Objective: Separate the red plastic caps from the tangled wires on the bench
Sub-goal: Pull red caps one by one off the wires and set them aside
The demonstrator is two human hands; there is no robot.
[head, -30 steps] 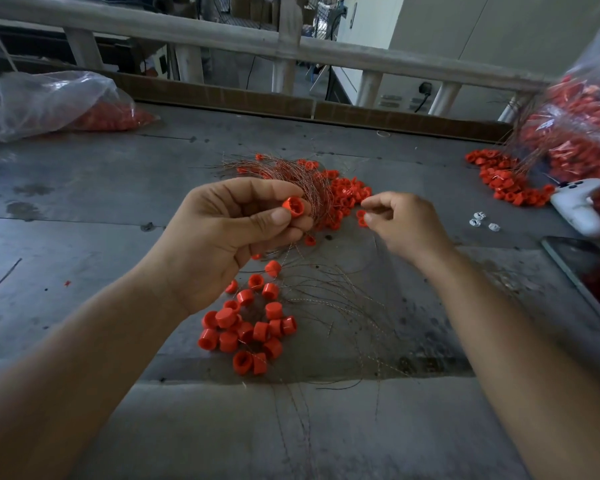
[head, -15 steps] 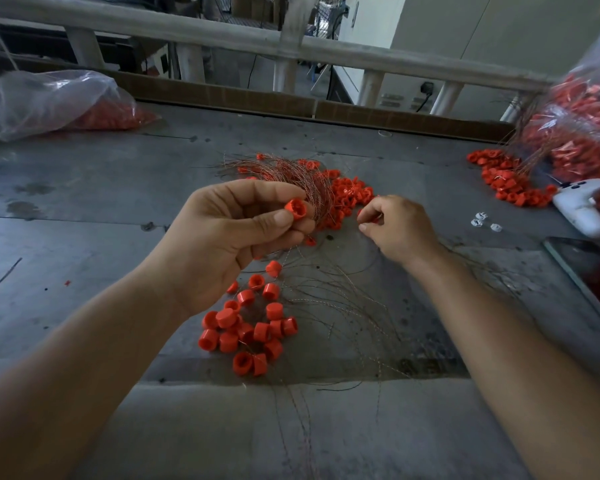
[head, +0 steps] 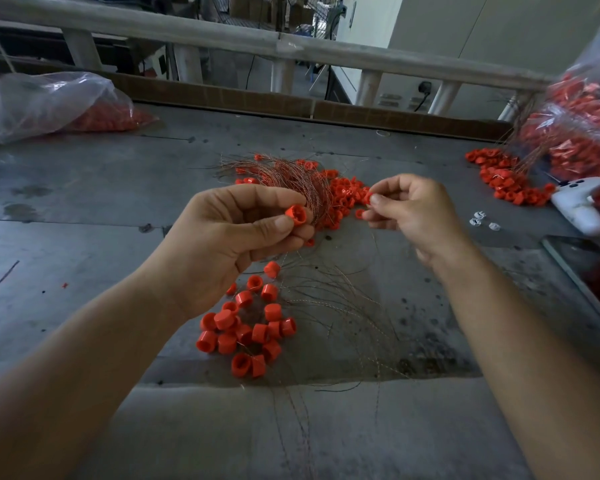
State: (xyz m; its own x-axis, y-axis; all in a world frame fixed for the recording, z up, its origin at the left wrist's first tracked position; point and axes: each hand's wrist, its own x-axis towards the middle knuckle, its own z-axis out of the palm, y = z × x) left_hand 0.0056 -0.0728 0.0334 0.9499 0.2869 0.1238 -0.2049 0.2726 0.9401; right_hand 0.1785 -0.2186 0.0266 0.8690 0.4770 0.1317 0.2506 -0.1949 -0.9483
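Observation:
My left hand [head: 236, 237] pinches one red plastic cap [head: 296, 215] between thumb and fingertips, above the bench. My right hand [head: 409, 213] is raised beside it and pinches a thin wire or small red piece at its fingertips; which one is hard to tell. Behind both hands lies a tangle of thin wires with red caps [head: 312, 188] on the grey bench [head: 84, 209]. Below my left hand sits a pile of loose red caps [head: 246, 327]. Loose wires [head: 336, 306] spread to the right of that pile.
A clear bag of red caps [head: 49, 105] lies at the back left. A bigger bag of caps [head: 582, 133] and a loose heap of caps [head: 503, 178] are at the right, beside a white controller [head: 579, 206] and a dark tablet [head: 589, 271]. A railing [head: 291, 46] runs behind the bench.
My right hand dipped toward the tangle, then lifted up and to the right, pulling away from the cap. My left hand kept holding the same cap.

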